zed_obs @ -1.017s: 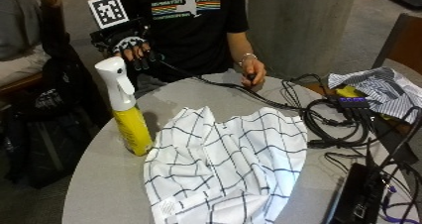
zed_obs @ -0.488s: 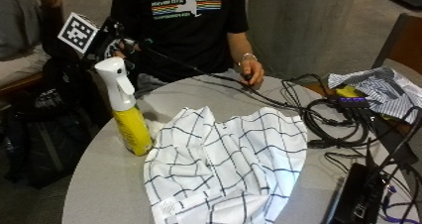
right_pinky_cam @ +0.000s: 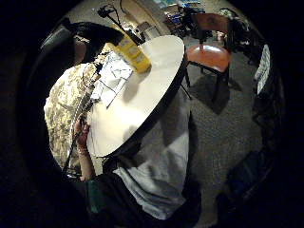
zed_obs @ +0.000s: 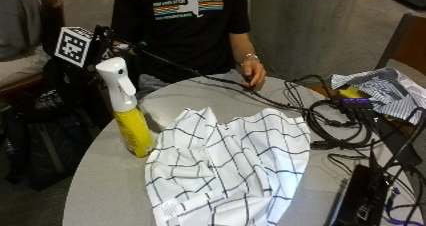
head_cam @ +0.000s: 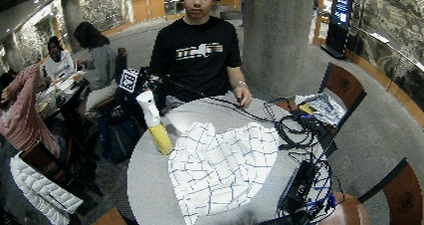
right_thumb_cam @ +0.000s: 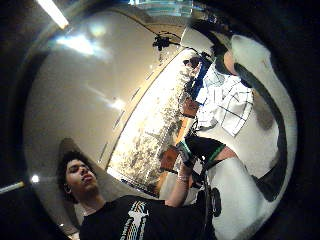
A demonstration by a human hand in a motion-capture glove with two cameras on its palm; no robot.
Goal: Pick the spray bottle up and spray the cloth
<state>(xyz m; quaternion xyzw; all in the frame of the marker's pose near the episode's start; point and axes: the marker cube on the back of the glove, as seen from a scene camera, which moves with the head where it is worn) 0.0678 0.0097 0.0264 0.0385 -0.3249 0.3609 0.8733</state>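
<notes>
Reaching from behind the bottle (zed_obs: pixel 128 112), my right hand (zed_obs: pixel 106 46) nears its white head; finger state unclear. Cloth (zed_obs: pixel 229 168) lies spread on the counter (zed_obs: pixel 106 186) beside it, ready for spraying.

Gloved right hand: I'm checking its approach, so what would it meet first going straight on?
Probably the spray bottle: the gloved right hand sits just behind its white head. Depth is unclear, so it might pass beside it.
</notes>
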